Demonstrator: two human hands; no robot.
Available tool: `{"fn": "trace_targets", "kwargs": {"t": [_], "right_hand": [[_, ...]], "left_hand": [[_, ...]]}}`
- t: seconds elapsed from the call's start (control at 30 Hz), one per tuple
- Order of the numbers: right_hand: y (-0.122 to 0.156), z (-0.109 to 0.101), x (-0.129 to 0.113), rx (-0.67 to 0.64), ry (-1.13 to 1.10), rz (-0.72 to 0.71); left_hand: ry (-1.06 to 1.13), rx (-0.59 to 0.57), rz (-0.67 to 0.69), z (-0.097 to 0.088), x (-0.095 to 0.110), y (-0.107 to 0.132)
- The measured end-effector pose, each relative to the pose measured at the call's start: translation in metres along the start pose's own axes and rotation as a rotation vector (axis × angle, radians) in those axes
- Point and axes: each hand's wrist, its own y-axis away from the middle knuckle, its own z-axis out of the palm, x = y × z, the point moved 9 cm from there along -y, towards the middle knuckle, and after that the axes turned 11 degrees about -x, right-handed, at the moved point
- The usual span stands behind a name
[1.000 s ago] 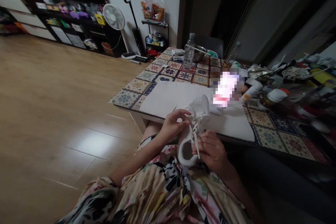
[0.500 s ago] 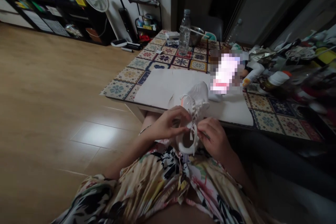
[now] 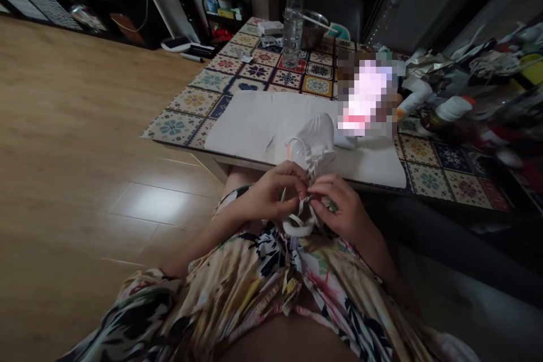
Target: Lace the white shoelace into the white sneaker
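Observation:
A white lace-up sneaker (image 3: 316,133) rests against the table edge, toe pointing away from me, its heel opening close to my lap. My left hand (image 3: 280,192) pinches the white shoelace (image 3: 302,203) over the shoe's tongue. From the other side my right hand (image 3: 339,203) grips the lace as well, its fingertips meeting those of the left. The fingers of both hands partly hide the lacing and the shoe's opening.
A white sheet (image 3: 241,124) covers part of the patterned tabletop (image 3: 186,104). A blurred-out bright screen (image 3: 365,96) stands beyond the shoe. Farther back are a plastic bottle (image 3: 293,22) and a metal bowl (image 3: 314,31). Bottles and clutter crowd the right side, including a white-capped jar (image 3: 449,113).
My hands have come together over the shoe, the right one moving left until the fingertips meet at the lace. The whole view has tilted slightly downward.

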Motion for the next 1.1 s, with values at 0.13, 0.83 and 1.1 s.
{"fn": "trace_targets", "kwargs": {"t": [0.13,0.83,1.1], "right_hand": [[-0.002,0.008,-0.011,-0.047,0.121,-0.053],[0.045,-0.054,0.008,0.523,-0.763,-0.02],[0.029,-0.025,-0.012,0.331,-0.186,0.04]], "left_hand": [[0.08,-0.083,0.012,0.002,-0.002,0.0],[0.579,0.116,0.384,-0.042,0.041,0.024],[0.371,-0.043,-0.117,0.001,0.02,0.004]]}}
